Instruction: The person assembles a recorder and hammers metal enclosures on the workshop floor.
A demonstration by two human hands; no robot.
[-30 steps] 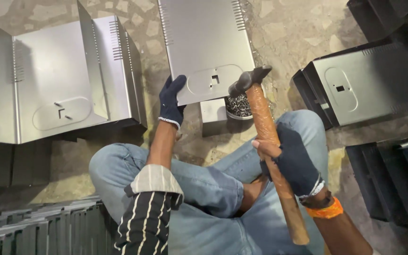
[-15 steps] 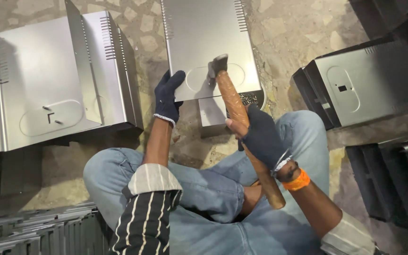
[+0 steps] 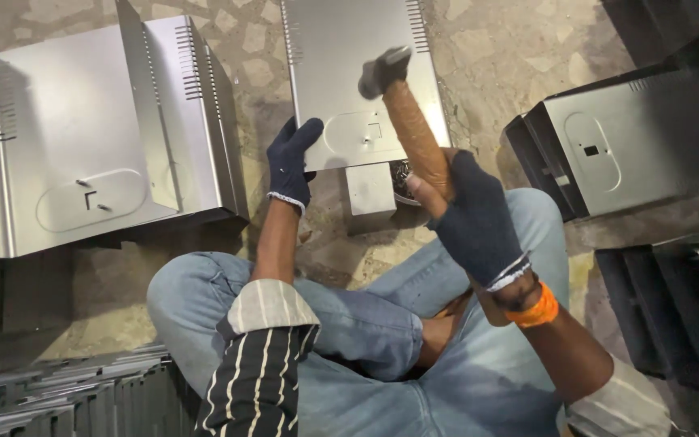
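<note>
Two gloved hands are at work in my head view, and both sit just short of the same metal sheet (image 3: 349, 73) that lies flat on the stone floor (image 3: 495, 48) straight ahead of my crossed legs (image 3: 349, 324). Its long axis runs away from me, and the near end, stamped with an oval outline and a small square cut-out, is the end closest to my hands. My left hand (image 3: 291, 166) is the nearer one: it rests at the sheet's near left corner, fingers partly curled, thumb up against the edge, pressing or steadying the sheet instead of closing around anything. My right hand (image 3: 471, 214) is wrapped tight around the wooden handle of the hammer (image 3: 410, 121), closed firmly. The handle slants up and to the left from my fist, so the dark head hangs over the sheet, above and a little right of the oval; whether it touches the metal I cannot tell. Under the sheet's near edge sits a small metal block (image 3: 370, 194), propping it. To the left stand folded metal housings (image 3: 82, 146), well apart from my hands. To the right lie dark-backed housings (image 3: 633, 146), also out of reach. Down by my left knee, a row of thin metal panels (image 3: 66, 400) stands on edge.
</note>
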